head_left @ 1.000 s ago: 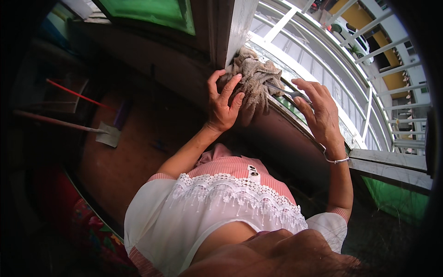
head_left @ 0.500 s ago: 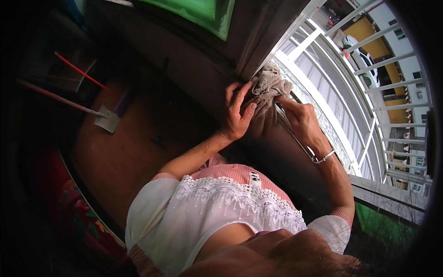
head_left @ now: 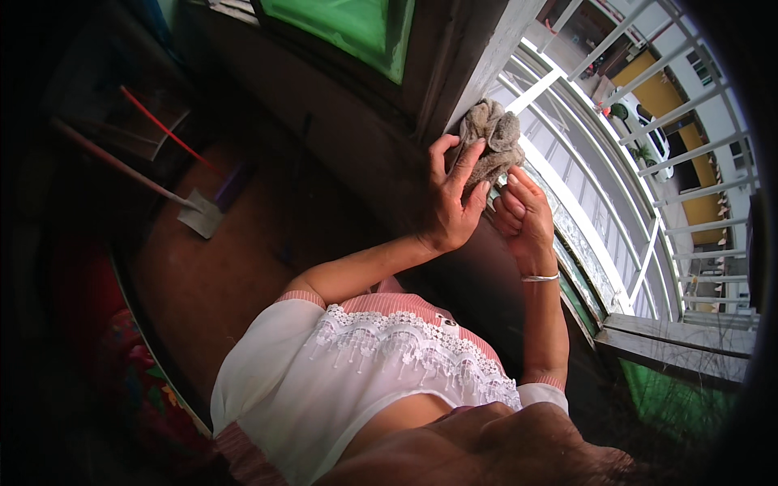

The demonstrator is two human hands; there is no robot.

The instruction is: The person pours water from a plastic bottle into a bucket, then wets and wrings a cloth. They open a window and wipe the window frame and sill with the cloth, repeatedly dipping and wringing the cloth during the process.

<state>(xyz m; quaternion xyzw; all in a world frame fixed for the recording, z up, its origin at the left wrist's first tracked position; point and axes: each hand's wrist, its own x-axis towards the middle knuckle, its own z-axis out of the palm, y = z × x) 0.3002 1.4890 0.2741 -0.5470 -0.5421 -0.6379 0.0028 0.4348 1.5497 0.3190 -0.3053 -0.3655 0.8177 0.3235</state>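
Note:
A crumpled grey-brown cleaning rag (head_left: 493, 134) sits against the window frame (head_left: 496, 61), at the corner of the opening. My left hand (head_left: 450, 198) grips its near left side, index finger laid over the fabric and thumb below it. On the other side, my right hand (head_left: 525, 212) is closed on the rag's lower right edge, fingers curled in and a bracelet at the wrist. Part of the rag between the hands is hidden by my fingers.
White window bars (head_left: 640, 162) curve along the right, with a yard and a white car (head_left: 652, 134) beyond. Green panes (head_left: 348, 28) stand at the top and lower right. A purple broom (head_left: 232, 185) with a red handle and a light dustpan (head_left: 200, 214) are on the brown floor (head_left: 194, 283).
My right hand has drawn in beside the left, its wrist now upright and its fingers curled. The rag is bunched differently, and my left hand has shifted slightly right.

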